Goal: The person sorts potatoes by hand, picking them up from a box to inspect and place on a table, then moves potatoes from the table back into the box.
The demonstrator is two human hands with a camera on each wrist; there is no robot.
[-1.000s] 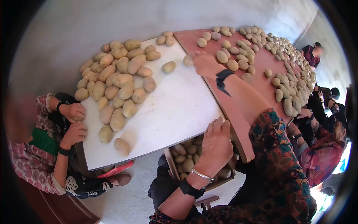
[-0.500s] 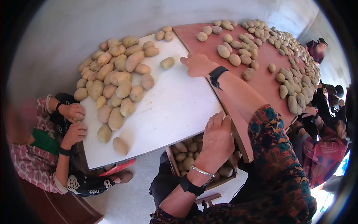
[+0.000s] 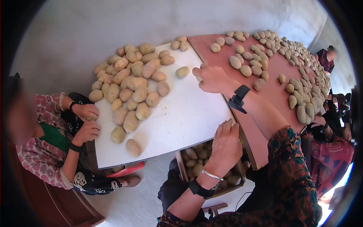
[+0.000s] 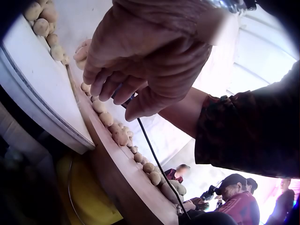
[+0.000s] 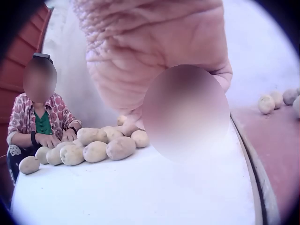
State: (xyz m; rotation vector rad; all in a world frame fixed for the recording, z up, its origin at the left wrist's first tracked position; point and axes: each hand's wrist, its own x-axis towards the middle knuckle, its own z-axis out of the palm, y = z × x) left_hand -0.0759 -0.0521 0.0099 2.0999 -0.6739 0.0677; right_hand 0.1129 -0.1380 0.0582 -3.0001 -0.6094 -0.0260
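My right hand [image 3: 213, 79] is over the right side of the white board [image 3: 181, 113], fingers curled round a potato [image 3: 198, 78] that they mostly cover. A blurred patch hides that grip in the right wrist view. Just left of these fingers lies a lone potato [image 3: 182, 72], with a large potato pile [image 3: 132, 83] beyond it. My left hand [image 3: 227, 145] is at the board's front right corner, above a wooden crate [image 3: 180, 166] of potatoes. In the left wrist view its fingers [image 4: 107, 86] hang loosely bent, with nothing in them.
A red tabletop [image 3: 251, 132] adjoins the board on the right, bearing many potatoes [image 3: 302, 94]. At the left edge sits a person [image 3: 49, 147] with both hands at the board. More people [image 3: 325, 58] are along the far right. A wall [image 3: 113, 26] stands behind.
My right hand has come slightly toward the front and left; the potato, plain at its fingertips earlier, is now mostly covered. My left hand keeps its place. The head view has shifted.
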